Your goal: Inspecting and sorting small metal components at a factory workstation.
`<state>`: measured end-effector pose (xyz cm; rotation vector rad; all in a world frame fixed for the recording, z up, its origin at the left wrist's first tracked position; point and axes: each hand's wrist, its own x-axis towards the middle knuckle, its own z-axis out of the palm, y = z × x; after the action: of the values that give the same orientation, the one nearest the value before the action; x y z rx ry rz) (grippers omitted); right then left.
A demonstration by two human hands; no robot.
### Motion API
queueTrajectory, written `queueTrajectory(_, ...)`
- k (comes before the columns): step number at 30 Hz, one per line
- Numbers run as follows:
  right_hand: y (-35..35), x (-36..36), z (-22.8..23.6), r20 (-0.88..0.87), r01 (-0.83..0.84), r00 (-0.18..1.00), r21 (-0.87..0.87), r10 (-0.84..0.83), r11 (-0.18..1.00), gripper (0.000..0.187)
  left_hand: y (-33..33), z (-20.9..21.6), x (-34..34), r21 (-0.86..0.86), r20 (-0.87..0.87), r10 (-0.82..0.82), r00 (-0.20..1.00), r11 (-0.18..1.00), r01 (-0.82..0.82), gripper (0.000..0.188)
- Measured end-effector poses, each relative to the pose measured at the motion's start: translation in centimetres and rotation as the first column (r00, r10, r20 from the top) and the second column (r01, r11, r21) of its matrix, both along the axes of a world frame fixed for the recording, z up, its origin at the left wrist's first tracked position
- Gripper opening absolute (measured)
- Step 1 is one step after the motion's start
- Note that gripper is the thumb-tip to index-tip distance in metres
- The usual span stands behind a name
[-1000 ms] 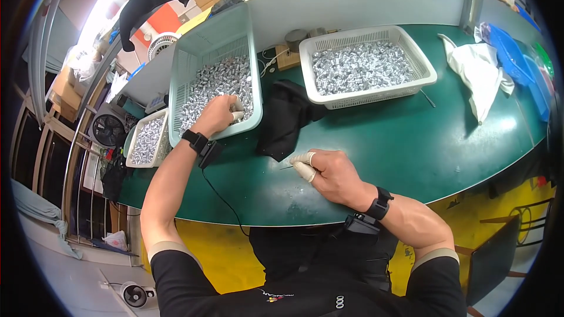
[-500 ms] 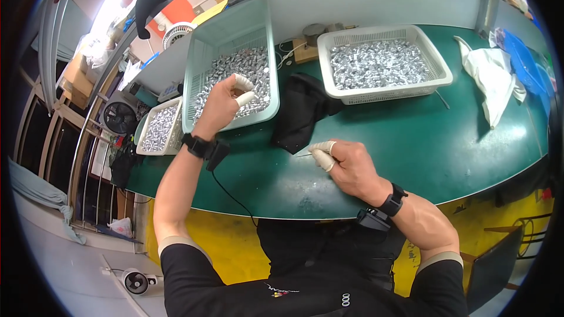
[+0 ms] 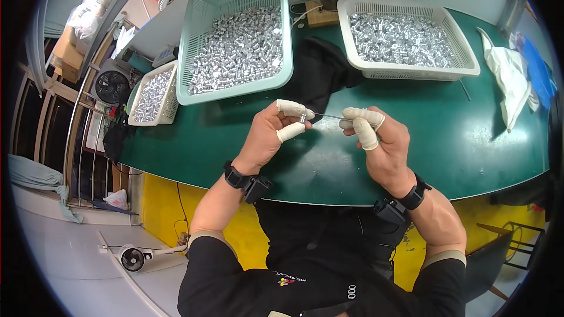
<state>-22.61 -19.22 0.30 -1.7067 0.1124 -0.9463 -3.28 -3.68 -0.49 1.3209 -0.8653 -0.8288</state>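
Above the near part of the green table (image 3: pixel 458 141), my left hand (image 3: pixel 265 139) pinches a small shiny metal part (image 3: pixel 303 118) between thumb and forefinger. Opposite it, my right hand (image 3: pixel 388 147) is closed on a thin metal rod (image 3: pixel 330 117), whose far end points left and meets or almost meets the part; exact contact is too small to tell. Whitish finger covers wrap fingertips on both hands. Beyond my left hand stands a pale green basket (image 3: pixel 235 95) holding a heap of small metal parts (image 3: pixel 235 53).
A white basket (image 3: pixel 423 73) of similar parts stands far right, a smaller one (image 3: pixel 167 105) at left. Black cloth (image 3: pixel 320 70) lies between the large baskets, behind my hands. At the right are a white cloth (image 3: pixel 505 76) and a blue plastic sheet (image 3: pixel 531 73).
My left hand has come out from over the green basket toward me, now with a metal part in its fingers. My right hand has risen slightly and right, bringing the rod to face it.
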Motion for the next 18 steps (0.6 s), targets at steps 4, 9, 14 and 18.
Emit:
queueTrajectory(4,0.01,-0.09,-0.19,-0.035,-0.017,0.999,-0.002,0.017,1.000,0.021,-0.10,-0.60,-0.21,-0.007,-0.063,0.002,0.998,1.000,-0.002,0.027)
queueTrajectory(9,0.23,0.08,-0.12,-0.048,-0.031,0.998,-0.012,0.031,0.999,0.017,-0.08,-0.69,-0.41,-0.030,-0.050,-0.018,0.999,0.999,0.017,0.027)
queueTrajectory(14,0.23,0.30,-0.30,-0.049,-0.026,0.999,-0.028,0.025,0.999,0.015,-0.04,-1.08,-0.59,-0.048,-0.012,-0.021,1.000,0.999,0.020,0.028)
queueTrajectory(18,0.30,0.40,-0.52,-0.041,-0.010,0.999,-0.041,0.008,0.999,0.015,-0.04,-1.05,-0.71,-0.029,0.049,-0.013,0.999,0.999,0.015,0.027)
